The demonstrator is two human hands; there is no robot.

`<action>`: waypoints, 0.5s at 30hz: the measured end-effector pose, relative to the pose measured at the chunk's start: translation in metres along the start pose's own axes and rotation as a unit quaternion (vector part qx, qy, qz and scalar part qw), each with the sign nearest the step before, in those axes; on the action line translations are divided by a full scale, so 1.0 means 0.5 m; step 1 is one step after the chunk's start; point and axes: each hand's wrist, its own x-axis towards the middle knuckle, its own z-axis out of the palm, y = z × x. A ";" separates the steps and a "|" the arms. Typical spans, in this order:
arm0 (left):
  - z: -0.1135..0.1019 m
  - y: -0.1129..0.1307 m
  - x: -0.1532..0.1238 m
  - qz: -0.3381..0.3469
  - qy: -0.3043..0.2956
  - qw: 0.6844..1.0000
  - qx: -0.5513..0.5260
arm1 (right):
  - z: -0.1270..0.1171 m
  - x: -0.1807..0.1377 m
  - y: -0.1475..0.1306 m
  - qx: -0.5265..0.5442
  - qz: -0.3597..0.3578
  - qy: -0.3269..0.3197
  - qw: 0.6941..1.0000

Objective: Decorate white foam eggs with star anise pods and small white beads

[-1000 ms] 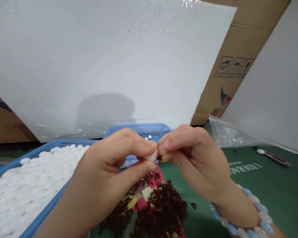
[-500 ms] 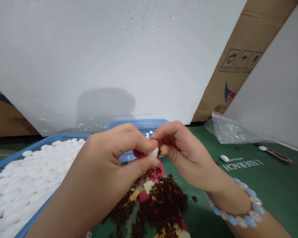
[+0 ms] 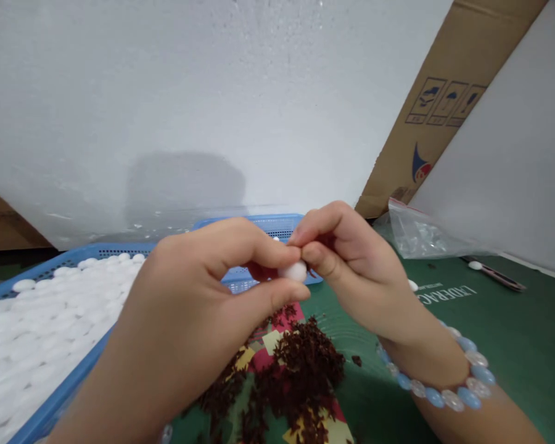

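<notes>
My left hand (image 3: 198, 296) pinches a small white oval piece (image 3: 292, 271) between thumb and forefinger, above the green mat (image 3: 490, 345). My right hand (image 3: 351, 271) meets it from the right, its fingertips pinched against the same white piece. A bead bracelet (image 3: 444, 382) of blue and pale beads circles my right wrist. Below the hands lies a heap of dark red-brown scraps (image 3: 296, 370) on a patterned sheet.
A blue basket (image 3: 50, 407) filled with white oval pieces sits at the left, and a second blue basket (image 3: 259, 223) stands behind the hands. A clear plastic bag (image 3: 420, 237), a loose white piece (image 3: 412, 285) and a pinkish tool (image 3: 494, 275) lie at the right. White foam boards and cardboard stand behind.
Both hands have stayed pinched on the white piece and risen slightly in view. The view has shifted, showing more of the mat and a loose white piece at the right.
</notes>
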 end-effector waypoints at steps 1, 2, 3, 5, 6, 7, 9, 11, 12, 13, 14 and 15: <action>-0.004 -0.003 0.000 0.000 -0.004 1.000 0.006 | 0.002 0.001 0.000 0.009 0.002 0.010 1.000; -0.007 -0.006 0.000 -0.002 -0.005 1.000 0.010 | 0.005 0.002 0.001 0.018 0.004 0.022 1.000; -0.008 -0.008 -0.001 -0.010 -0.005 1.000 0.009 | 0.008 0.002 0.001 0.025 0.006 0.036 0.999; -0.008 -0.011 -0.002 -0.030 0.001 0.999 -0.010 | 0.015 0.003 0.003 0.037 0.014 0.068 0.997; -0.007 -0.011 -0.003 -0.041 0.004 0.999 -0.030 | 0.018 0.002 0.004 0.043 0.017 0.085 0.995; -0.005 -0.012 -0.003 -0.053 0.006 0.997 -0.054 | 0.020 0.001 0.005 0.051 0.017 0.099 0.994; -0.001 -0.011 -0.003 -0.068 0.019 0.993 -0.098 | 0.024 -0.001 0.006 0.071 0.009 0.114 0.991; 0.001 -0.010 -0.003 -0.072 0.033 0.988 -0.130 | 0.025 -0.003 0.006 0.087 -0.010 0.111 0.990; 0.000 -0.009 -0.003 -0.069 0.042 0.987 -0.142 | 0.025 -0.004 0.006 0.089 -0.020 0.107 0.990; 0.000 -0.008 -0.003 -0.063 0.049 0.985 -0.154 | 0.024 -0.005 0.006 0.085 -0.030 0.103 0.991; -0.001 -0.008 -0.003 -0.057 0.054 0.983 -0.166 | 0.024 -0.005 0.006 0.077 -0.036 0.101 0.991; -0.002 -0.007 -0.003 -0.051 0.057 0.981 -0.181 | 0.024 -0.005 0.005 0.069 -0.041 0.102 0.992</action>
